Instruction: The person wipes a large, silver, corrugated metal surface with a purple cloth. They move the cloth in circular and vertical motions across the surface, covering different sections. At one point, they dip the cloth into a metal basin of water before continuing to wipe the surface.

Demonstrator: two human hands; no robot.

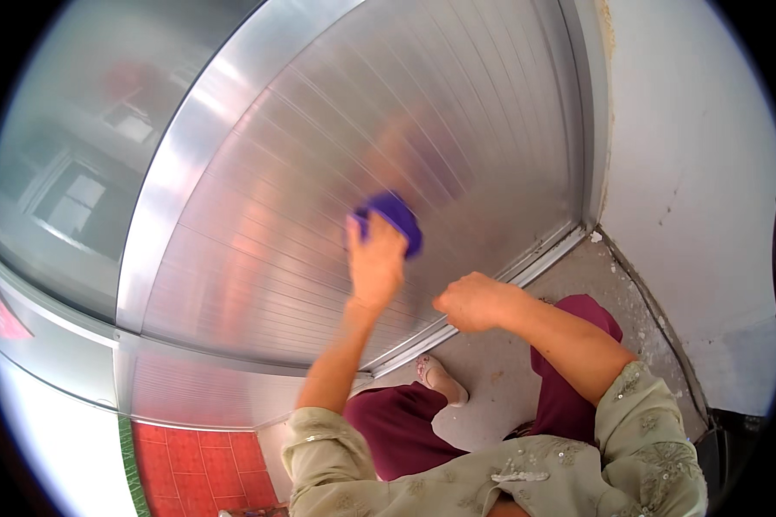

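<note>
My left hand (378,263) presses a bunched purple cloth (398,220) to a ribbed, silvery metal door panel (302,155). Its fingers are closed over the cloth, partly hiding it, and the hand is slightly smeared by motion. Lower and to the right, my right hand (474,302) is curled into a loose fist in front of the panel's bottom edge. No object shows in that fist.
A metal track (535,258) runs along the panel's foot, over a grey concrete floor (500,388). On the right stands a white wall (690,215). Glass panes (69,172) adjoin at left, above red floor tiles (190,465). My knees are bent close to the panel.
</note>
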